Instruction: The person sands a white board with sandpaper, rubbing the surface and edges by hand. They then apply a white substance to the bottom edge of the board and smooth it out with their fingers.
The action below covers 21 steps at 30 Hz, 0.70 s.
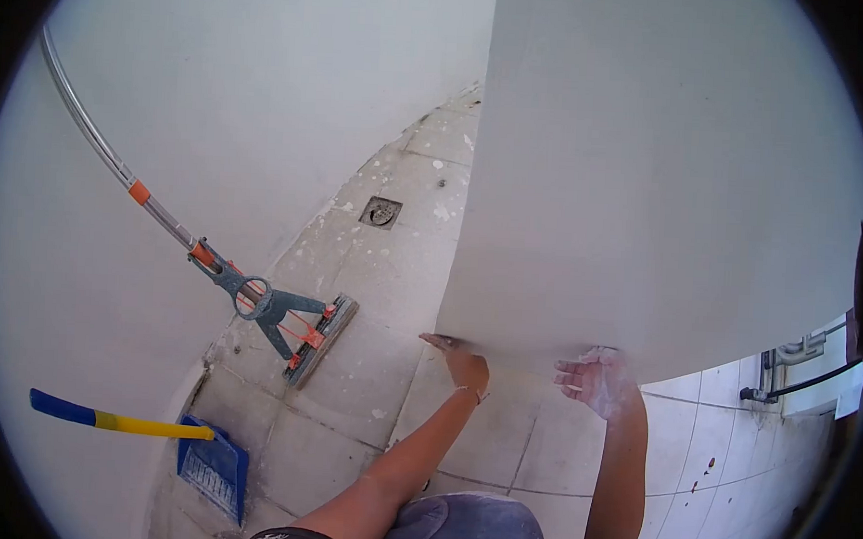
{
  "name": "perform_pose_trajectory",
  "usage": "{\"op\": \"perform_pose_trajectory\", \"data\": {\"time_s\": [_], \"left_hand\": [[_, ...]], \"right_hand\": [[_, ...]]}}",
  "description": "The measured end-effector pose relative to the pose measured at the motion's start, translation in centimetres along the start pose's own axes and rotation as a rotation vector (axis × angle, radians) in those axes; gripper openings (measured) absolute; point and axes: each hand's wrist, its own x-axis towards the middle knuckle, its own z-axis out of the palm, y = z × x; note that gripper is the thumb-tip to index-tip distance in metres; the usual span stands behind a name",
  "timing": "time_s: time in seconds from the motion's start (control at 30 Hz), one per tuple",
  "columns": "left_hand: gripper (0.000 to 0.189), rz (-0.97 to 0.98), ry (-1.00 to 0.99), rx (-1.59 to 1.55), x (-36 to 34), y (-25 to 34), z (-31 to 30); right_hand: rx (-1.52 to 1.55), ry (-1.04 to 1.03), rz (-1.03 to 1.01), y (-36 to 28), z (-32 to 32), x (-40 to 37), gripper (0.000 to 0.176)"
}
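Note:
A large pale grey wall-like surface point(638, 182) fills the upper right, its lower edge just above my hands. My left hand point(464, 369) is at the left end of that edge, fingers stretched out to the left and partly hidden beneath it. Further right, my right hand point(600, 385) is raised palm-up against the same edge. Its fingers are apart and slightly bent, with white dust on the palm and fingertips. I make out no tool in either hand.
A sponge mop point(271, 306) with a long metal handle leans at the left. Below it stands a blue dustpan point(216, 467) with a yellow-and-blue handle. White-spattered floor tiles point(349, 401) surround a square drain point(381, 212). Pipes point(799, 353) show at the right.

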Motion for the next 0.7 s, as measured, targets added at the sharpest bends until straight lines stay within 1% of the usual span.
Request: {"op": "perform_pose_trajectory", "data": {"time_s": [0.1, 0.13, 0.17, 0.2, 0.3, 0.4, 0.5, 0.57, 0.63, 0.7], "left_hand": [[0.088, 0.055, -0.072, 0.178, 0.2, -0.8, -0.7], [0.09, 0.042, -0.096, 0.281, 0.2, -0.8, -0.8], [0.093, 0.029, -0.122, 0.387, -0.1, 0.4, -1.9], [0.095, 0.017, -0.149, 0.497, -0.4, 1.1, -2.7], [0.09, 0.02, -0.184, 0.797, -0.3, 1.0, -3.3], [0.083, 0.015, -0.185, 0.615, -0.4, 1.1, -3.4], [0.078, -0.064, -0.363, 0.771, -0.2, 0.9, -1.3], [0.077, 0.003, -1.001, 1.165, 2.7, 0.9, 0.7], [0.077, 0.006, -1.158, 1.198, 3.5, 0.1, 1.6], [0.078, -0.057, -0.808, 0.909, 2.1, -1.5, 2.1]], "right_hand": [[0.006, -0.001, -0.002, 0.2, -0.5, 0.1, 0.009], [-0.009, -0.012, -0.001, 0.4, -0.9, 0.3, 0.009], [-0.021, -0.021, 0.002, 0.7, -1.3, 0.6, 0.01], [-0.043, 0.017, 0.024, 1.0, -1.7, 0.9, 0.01], [-0.09, 0.094, 0.064, 2.0, -2.9, 2.4, 0.01], [-0.086, 0.106, 0.083, 3.0, -4.2, 3.5, 0.011], [-0.063, 0.076, 0.101, 3.1, -4.4, 3.5, 0.013], [-0.074, 0.063, 0.092, 2.7, -4.3, 3.3, 0.014], [-0.057, 0.076, 0.088, 2.6, -4.2, 3.5, 0.011], [-0.043, 0.088, 0.083, 2.6, -4.1, 3.2, 0.01]]}}
